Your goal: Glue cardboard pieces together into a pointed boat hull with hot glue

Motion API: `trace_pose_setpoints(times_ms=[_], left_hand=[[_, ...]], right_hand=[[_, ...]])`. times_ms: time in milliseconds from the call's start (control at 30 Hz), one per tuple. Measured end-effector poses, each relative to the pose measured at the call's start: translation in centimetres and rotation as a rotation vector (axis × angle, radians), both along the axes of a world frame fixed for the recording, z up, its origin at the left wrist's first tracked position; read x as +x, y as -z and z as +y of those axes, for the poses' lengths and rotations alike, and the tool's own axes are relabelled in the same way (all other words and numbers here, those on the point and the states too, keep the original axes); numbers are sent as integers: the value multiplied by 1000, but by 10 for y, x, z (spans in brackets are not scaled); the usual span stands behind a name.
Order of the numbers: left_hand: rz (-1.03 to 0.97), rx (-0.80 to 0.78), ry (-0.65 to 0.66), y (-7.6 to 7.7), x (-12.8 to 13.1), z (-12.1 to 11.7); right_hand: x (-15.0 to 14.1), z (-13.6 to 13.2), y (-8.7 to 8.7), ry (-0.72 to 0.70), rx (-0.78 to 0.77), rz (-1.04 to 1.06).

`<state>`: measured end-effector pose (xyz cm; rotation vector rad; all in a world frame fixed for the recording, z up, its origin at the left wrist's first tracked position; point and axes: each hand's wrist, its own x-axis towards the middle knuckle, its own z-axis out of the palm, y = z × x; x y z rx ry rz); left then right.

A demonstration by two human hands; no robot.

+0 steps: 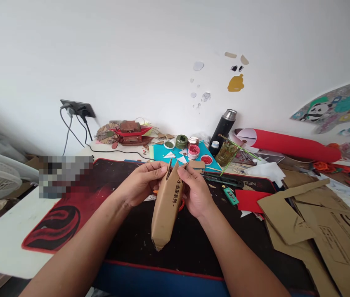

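Between my hands is a folded brown cardboard piece [165,210], long and boat-like, with dark printed characters along its right side. Its closed, pointed end tilts down toward me. At the far end the cardboard splits into upright pointed flaps with corrugated edges. My left hand [144,181] pinches the left flap between thumb and fingers. My right hand [195,187] grips the right side near the top, thumb on the face and fingers behind. Part of a red ring-shaped thing [181,205] shows behind the cardboard, mostly hidden.
A black mat [131,243] with red edging covers the table. Paint pots [181,142] stand on a blue sheet at the back, near a black thermos [223,126]. Cardboard sheets [326,231] pile up at right, beside a green box cutter [230,195]. A model boat [131,134] sits back left.
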<state>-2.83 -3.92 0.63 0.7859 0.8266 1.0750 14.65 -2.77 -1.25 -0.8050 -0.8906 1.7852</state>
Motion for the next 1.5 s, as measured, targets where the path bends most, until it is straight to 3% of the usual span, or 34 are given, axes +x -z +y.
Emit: trace_pose_setpoints(times_ms=[867, 1233, 1500], left_hand=[[3, 12, 1, 4, 4, -2], [245, 192, -144, 8, 7, -2], [499, 315, 10, 7, 12, -10]], right_hand=[[-1, -2, 3, 4, 61, 14], [-5, 3, 7, 162, 53, -53], [-6, 3, 10, 197, 95, -66]])
